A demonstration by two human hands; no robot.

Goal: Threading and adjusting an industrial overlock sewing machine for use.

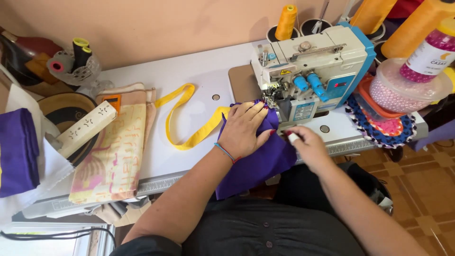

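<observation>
My left hand (245, 129) lies flat, fingers spread, on a piece of purple fabric (258, 163) that runs under the presser foot of a white and blue sewing machine (313, 66). At the fabric's right edge, just in front of the machine, my right hand (305, 142) pinches the cloth with its fingertips; one finger carries a white wrap. The fabric hangs over the table's front edge toward my lap. A yellow strap (189, 121) loops across the white table (199, 71) left of my left hand.
A printed cream and pink cloth (116, 156) and a white power strip (85, 128) lie at left, with folded purple cloth (16, 151) beyond. Thread cones (286, 21) stand behind the machine. A clear tub of pink beads (403, 87) and a crocheted mat (384, 128) sit at right.
</observation>
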